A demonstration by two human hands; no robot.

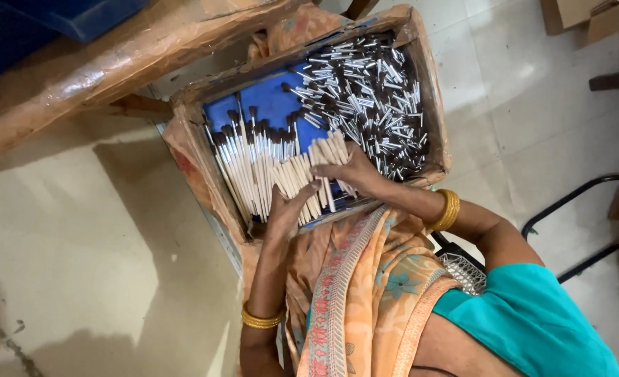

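Note:
A shallow cardboard box (192,150) lined in blue holds a row of white-handled brushes (250,164) with dark bristle tips, lying side by side on its left half. A heap of short silver ferrules with dark brush heads (372,91) fills the right half. My left hand (287,208) curls over the near ends of a bunch of the white handles. My right hand (352,171) grips a fanned bunch of cream handles (327,157) just beside the silver heap. Both wrists wear gold bangles.
The box rests on my lap over orange patterned cloth (355,279). A wrapped wooden table edge (114,59) runs along the top left. Pale floor tiles (533,105) lie to the right, with a black metal chair frame (588,209) and cardboard cartons (588,17) beyond.

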